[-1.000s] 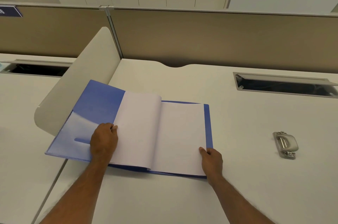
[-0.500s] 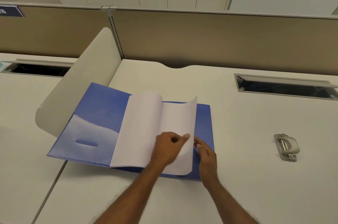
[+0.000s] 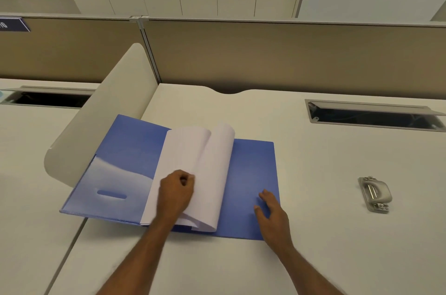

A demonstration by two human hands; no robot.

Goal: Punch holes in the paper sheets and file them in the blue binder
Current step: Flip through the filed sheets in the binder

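The blue binder (image 3: pixel 251 174) lies open on the white desk, its left cover resting partly over the neighbouring desk. White paper sheets (image 3: pixel 212 169) curl up from the spine and arch over to the left. My left hand (image 3: pixel 177 192) grips the edge of these sheets and holds them folded leftward. Fingers spread, my right hand (image 3: pixel 271 210) rests flat on the bare blue right cover. A grey metal hole punch (image 3: pixel 374 194) sits on the desk well to the right of the binder, away from both hands.
A rounded white divider panel (image 3: pixel 101 126) stands at the binder's left. A tan partition wall (image 3: pixel 265 53) runs along the desk's far edge. An open cable tray slot (image 3: pixel 371 115) is set into the desk at the back right, another (image 3: pixel 45 98) at the back left.
My left hand crossed to the right page, took hold of the sheets and turned them over to the left, uncovering the blue right cover. My right hand let go of the page corner and flattened on that cover.
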